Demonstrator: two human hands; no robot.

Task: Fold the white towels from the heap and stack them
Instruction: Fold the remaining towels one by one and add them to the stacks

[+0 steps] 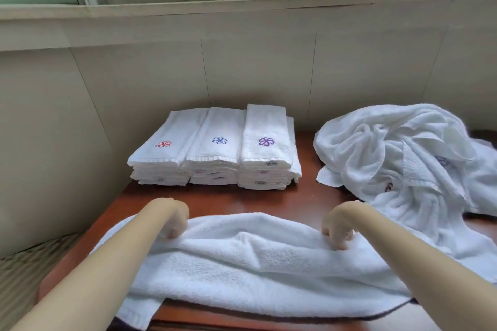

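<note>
A white towel [242, 258] lies spread across the near part of the brown table [269, 196], its far edge folded over. My left hand [172, 219] grips that folded edge on the left, fingers curled into the cloth. My right hand [338, 228] grips the same edge on the right. At the back stand three stacks of folded towels: one with a red flower [162, 144], one with a blue flower [219, 140], one with a purple flower [266, 141]. The heap of unfolded white towels [398, 158] lies at the right.
A tiled wall [242, 70] rises right behind the stacks, with a window sill [242, 5] above. The wall also closes the left side. A woven surface [24, 263] lies below the table's left edge. The towel hangs over the near table edge.
</note>
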